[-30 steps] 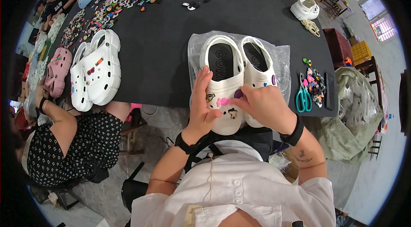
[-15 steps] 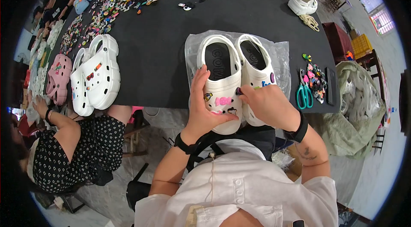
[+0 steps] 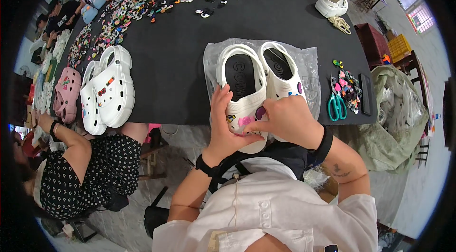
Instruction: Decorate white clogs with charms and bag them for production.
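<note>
Right at the table's near edge [image 3: 190,118], my left hand [image 3: 223,126] is cupped around the toe of the left white clog [image 3: 243,91], fingers curled on its side, thumb underneath. My right hand [image 3: 285,120] is pinched shut on a small charm at the front of that clog, just beside the pink charm [image 3: 244,120] and the dark purple one [image 3: 261,112]. Compared with a second ago my hands have barely shifted; the pinch looks pressed down tighter, so I reckon this charm is about seated.

Both clogs sit on a clear plastic bag [image 3: 308,69], the toe hanging over the edge toward me. Right of it: teal scissors [image 3: 336,104] and a little pile of charms [image 3: 348,85], near enough to grab. Left, another white pair [image 3: 107,88] in front of the person in the dotted dress. Past my clogs it's open black tabletop, then scattered charms [image 3: 123,9] at the far side.
</note>
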The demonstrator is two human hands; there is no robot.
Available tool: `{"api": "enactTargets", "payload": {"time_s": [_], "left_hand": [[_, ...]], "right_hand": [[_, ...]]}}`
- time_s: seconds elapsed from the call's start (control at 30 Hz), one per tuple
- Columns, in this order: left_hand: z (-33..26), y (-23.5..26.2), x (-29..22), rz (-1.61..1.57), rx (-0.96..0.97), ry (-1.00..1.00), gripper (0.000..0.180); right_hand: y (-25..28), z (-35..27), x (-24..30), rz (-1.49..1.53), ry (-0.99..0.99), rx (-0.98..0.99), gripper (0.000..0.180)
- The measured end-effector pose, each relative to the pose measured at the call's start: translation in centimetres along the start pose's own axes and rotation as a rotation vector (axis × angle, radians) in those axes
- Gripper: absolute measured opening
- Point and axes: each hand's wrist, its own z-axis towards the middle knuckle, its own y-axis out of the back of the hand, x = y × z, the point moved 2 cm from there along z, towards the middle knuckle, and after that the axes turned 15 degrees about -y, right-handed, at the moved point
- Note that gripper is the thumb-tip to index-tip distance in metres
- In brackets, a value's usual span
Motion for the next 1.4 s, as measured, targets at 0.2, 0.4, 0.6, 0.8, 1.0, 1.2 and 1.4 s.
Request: {"api": "enactTargets", "payload": {"time_s": [0.2, 0.4, 0.6, 0.8, 1.0, 1.2, 1.4], "left_hand": [[-0.1, 0.0, 0.1, 0.038, 0.001, -0.030, 0.123], [0.1, 0.0, 0.3, -0.002, -0.010, -0.013, 0.125], [0.1, -0.1, 0.4, -0.047, -0.015, 0.032, 0.123], [0.3, 0.2, 0.9, -0.059, 0.064, 0.019, 0.129], [0.4, 0.2, 0.9, -0.040, 0.083, 0.028, 0.128], [0.4, 0.2, 1.2, -0.194, -0.007, 0.091, 0.118], [1.5, 0.1, 1.1, -0.323, -0.030, 0.206, 0.117]], "right_hand": [[-0.3, 0.3, -0.1, -0.095, -0.011, 0.005, 0.058], [-0.6, -0.4, -0.6, -0.095, 0.084, -0.076, 0.045], [-0.3, -0.6, -1.8, -0.067, 0.158, 0.015, 0.035], [0.2, 0.0, -2.7, 0.117, 0.177, 0.055, 0.027], [1.0, 0.6, -3.5, 0.273, 0.134, 0.281, 0.026], [2.5, -0.4, -6.8, 0.658, 0.030, 0.568, 0.033], [3.3, -3.5, -12.3, 0.949, -0.260, 0.172, 0.038]]}}
